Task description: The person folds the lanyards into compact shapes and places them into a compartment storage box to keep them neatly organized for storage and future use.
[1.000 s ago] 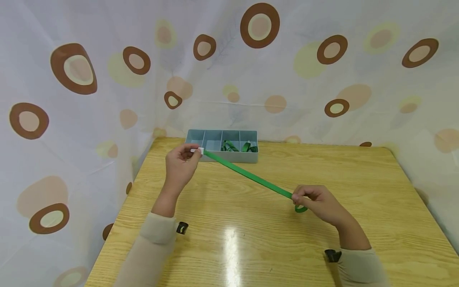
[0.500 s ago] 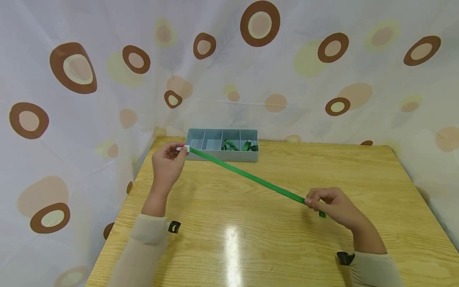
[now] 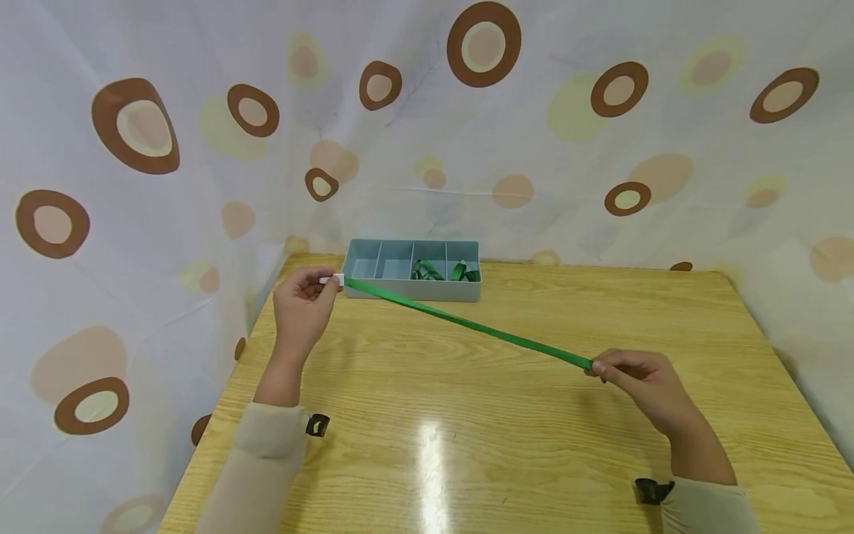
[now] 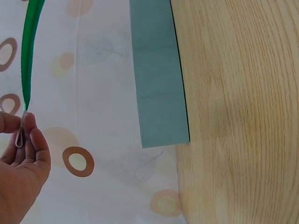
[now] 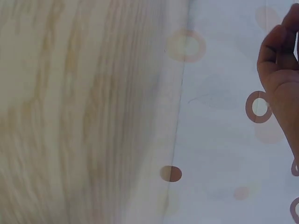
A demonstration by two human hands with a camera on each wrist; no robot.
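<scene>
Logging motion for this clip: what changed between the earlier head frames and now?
The left hand, pinching the white tab, moved left and the right hand moved right, so more green ribbon spans between them. Neither let go. The blue tray and ribbons inside stayed put.

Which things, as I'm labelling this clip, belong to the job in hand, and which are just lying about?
In the job:
- green strap, its loose end pinched by the right hand
- white end piece, pinched by the left hand

Lying about:
- divided tray with green strips, possibly related
- patterned backdrop, mere setting
</scene>
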